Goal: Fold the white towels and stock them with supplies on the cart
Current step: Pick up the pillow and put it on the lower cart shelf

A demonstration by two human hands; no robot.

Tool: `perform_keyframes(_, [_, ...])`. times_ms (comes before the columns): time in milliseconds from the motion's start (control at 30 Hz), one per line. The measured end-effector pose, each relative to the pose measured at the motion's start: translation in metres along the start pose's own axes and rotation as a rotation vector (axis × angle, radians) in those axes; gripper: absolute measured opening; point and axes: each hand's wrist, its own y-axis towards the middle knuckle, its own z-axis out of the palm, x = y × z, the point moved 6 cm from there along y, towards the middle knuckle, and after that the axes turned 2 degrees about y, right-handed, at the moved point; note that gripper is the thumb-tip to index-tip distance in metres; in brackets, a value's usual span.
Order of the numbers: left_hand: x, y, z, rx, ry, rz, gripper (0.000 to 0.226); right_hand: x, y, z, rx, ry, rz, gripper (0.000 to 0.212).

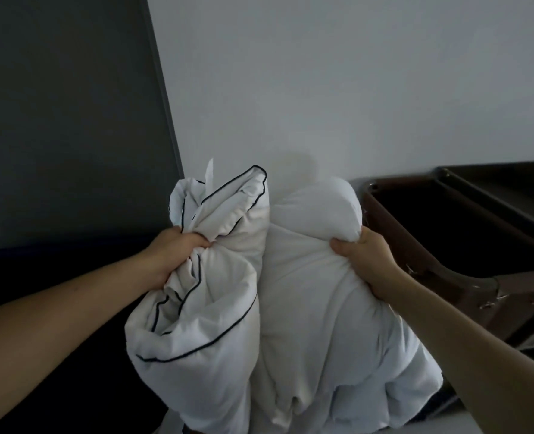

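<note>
The cart (pixel 440 233) stands just right of the right grip, and no folded towels show in its tray. The plain towel (pixel 315 277) hangs bunched from the clenched right hand (pixel 365 261), and the piped towel (pixel 203 277) from the clenched left hand (pixel 171 255). I judge that folding and stocking both remain

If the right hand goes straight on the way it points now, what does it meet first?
The right hand grips the plain white bundle, so that comes first; behind it probably the wall, though depth is unclear.
</note>
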Motion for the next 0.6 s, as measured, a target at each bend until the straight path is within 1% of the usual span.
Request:
perform_keyframes(67, [0.011,0.014,0.003,-0.006,0.007,-0.016,0.033,-0.03,0.021,0.003,0.013,-0.042,0.041,0.026])
perform_keyframes(167, [0.042,0.03,0.009,-0.014,0.054,-0.074,0.041,-0.099,0.045,0.001,0.009,-0.28,0.138,0.032])
perform_keyframes(200, [0.054,0.032,0.011,-0.021,0.08,-0.105,0.042,-0.13,0.048,0.002,0.053,-0.381,0.209,0.033])
perform_keyframes(233, [0.067,0.034,0.011,-0.03,0.111,-0.134,0.042,-0.163,0.048,0.006,0.131,-0.478,0.312,0.036])
perform_keyframes(300, [0.084,0.038,0.009,-0.052,0.165,-0.174,0.04,-0.219,0.038,0.014,0.329,-0.647,0.496,0.055])
perform_keyframes(333, [0.088,0.04,0.006,-0.069,0.167,-0.186,0.039,-0.238,0.034,0.019,0.41,-0.715,0.522,0.068])
perform_keyframes(367, [0.089,0.042,0.001,-0.097,0.142,-0.197,0.038,-0.251,0.034,0.024,0.47,-0.777,0.502,0.078])
perform_keyframes(433, [0.084,0.044,-0.01,-0.172,0.073,-0.228,0.031,-0.26,0.038,0.037,0.522,-0.848,0.39,0.088])
perform_keyframes(500, [0.074,0.045,-0.014,-0.219,0.058,-0.24,0.019,-0.259,0.04,0.058,0.574,-0.874,0.252,0.093])
perform_keyframes(533, [0.069,0.045,-0.012,-0.23,0.062,-0.238,0.016,-0.258,0.038,0.073,0.621,-0.884,0.176,0.095])
perform_keyframes(600, [0.061,0.047,-0.002,-0.224,0.082,-0.235,0.016,-0.264,0.024,0.104,0.792,-0.94,0.006,0.097])
